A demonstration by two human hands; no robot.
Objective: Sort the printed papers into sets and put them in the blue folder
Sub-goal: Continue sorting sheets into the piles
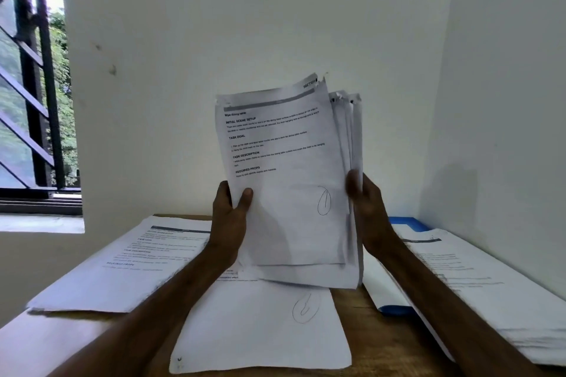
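Observation:
I hold a thick stack of printed papers [288, 180] upright above the wooden table [376, 343]. My left hand [231, 217] grips its lower left edge with the thumb on the front page. My right hand [366, 211] grips the right edge, its thumb blurred. The front page has a pen-drawn circle near its bottom. One sheet [263, 330] with a similar circle lies flat on the table below. A paper pile [128, 266] lies at the left. At the right, the blue folder [407, 223] shows under another thick pile [490, 291].
White walls meet in a corner behind the table. A barred window [30, 86] with greenery outside is at the left, with a sill below it. The table's left edge runs under the left pile.

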